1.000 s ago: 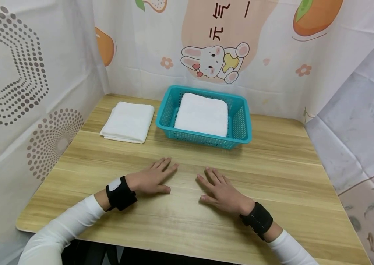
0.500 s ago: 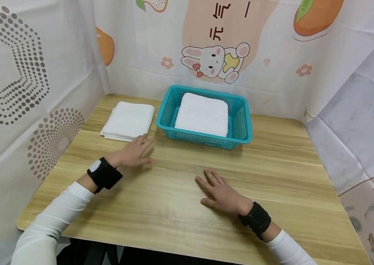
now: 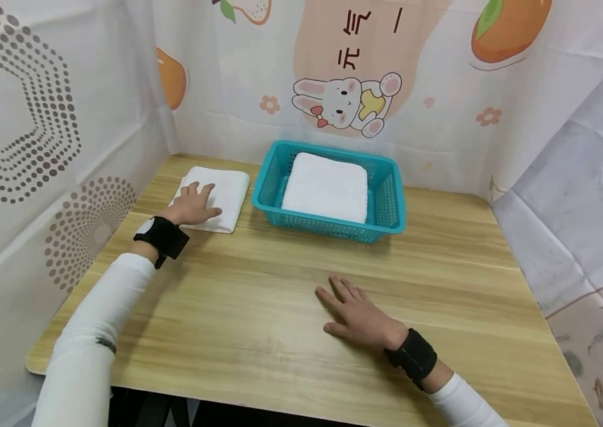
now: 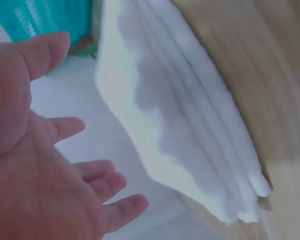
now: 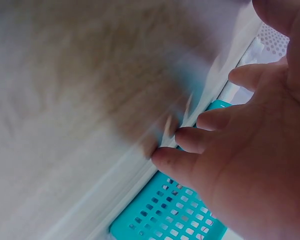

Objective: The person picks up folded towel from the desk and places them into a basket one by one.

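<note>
My left hand [image 3: 190, 205] hovers over the front-left part of a folded white towel [image 3: 229, 198], fingers spread. In the left wrist view a gap shows between its fingers and the towel's stacked folds [image 4: 190, 115]. My right hand [image 3: 360, 314] rests on the tabletop with fingers extended, right of the middle and in front of the basket; its fingertips meet the wood in the right wrist view. A second folded white towel [image 3: 325, 187] lies inside a teal plastic basket [image 3: 328, 228] at the back of the table.
The wood-patterned table [image 3: 259, 332] reaches back to a printed curtain [image 3: 227, 77]. A dotted curtain [image 3: 8, 249] hangs along the left side and a marble-patterned one [image 3: 574, 196] along the right. Black bands [image 3: 412, 359] wrap both wrists.
My left hand has lifted off the tabletop and moved left and away from me, over the towel beside the basket. The right hand stays in place.
</note>
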`<state>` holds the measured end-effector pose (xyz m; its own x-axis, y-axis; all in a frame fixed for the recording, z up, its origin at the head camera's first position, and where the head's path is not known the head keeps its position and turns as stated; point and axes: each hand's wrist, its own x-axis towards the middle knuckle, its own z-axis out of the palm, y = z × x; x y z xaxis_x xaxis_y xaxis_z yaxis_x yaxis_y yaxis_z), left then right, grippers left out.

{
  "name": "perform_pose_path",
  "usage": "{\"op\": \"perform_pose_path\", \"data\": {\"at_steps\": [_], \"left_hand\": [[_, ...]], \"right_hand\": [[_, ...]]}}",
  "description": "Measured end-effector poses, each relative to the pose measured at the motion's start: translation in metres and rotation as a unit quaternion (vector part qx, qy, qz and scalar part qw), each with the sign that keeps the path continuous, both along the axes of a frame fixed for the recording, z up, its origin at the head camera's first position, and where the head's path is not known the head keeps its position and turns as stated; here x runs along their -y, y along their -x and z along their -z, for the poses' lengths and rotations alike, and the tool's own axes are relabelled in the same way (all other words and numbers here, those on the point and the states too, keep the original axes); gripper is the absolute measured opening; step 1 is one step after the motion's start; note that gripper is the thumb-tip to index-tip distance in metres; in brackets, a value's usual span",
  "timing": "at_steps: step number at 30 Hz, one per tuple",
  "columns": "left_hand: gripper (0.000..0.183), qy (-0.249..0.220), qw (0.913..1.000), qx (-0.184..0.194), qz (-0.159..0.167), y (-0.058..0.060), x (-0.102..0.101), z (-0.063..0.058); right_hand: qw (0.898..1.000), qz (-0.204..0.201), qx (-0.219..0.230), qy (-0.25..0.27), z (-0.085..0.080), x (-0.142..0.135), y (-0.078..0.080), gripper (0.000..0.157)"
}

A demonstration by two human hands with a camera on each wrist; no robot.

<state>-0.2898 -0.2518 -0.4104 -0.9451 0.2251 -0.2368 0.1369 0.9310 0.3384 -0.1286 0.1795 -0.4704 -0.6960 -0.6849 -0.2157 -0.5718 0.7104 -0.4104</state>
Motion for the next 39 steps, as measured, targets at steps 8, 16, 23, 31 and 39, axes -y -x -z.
{"op": "perform_pose_path", "data": {"at_steps": [8,16,23,31,39], "left_hand": [[0.079,-0.003,0.9976,0.028,-0.064,0.02,0.014,0.011],[0.078,-0.007,0.997,0.064,-0.041,0.016,0.023,0.023],[0.076,-0.016,0.9972,0.061,-0.039,0.012,0.023,0.023],[0.077,-0.011,0.9971,0.062,-0.041,0.006,0.025,0.028],[0.078,-0.003,0.9974,0.066,-0.027,-0.007,0.024,0.033]], "right_hand": [[1.0,-0.003,-0.006,0.002,0.001,0.0,-0.002,0.072],[1.0,-0.004,-0.008,-0.001,0.0,-0.001,-0.003,0.072],[1.0,-0.002,-0.01,-0.01,0.0,-0.002,-0.002,0.071],[1.0,-0.001,-0.011,-0.007,0.0,-0.002,-0.001,0.07],[1.0,0.0,-0.01,-0.013,0.001,-0.002,-0.001,0.07]]}}
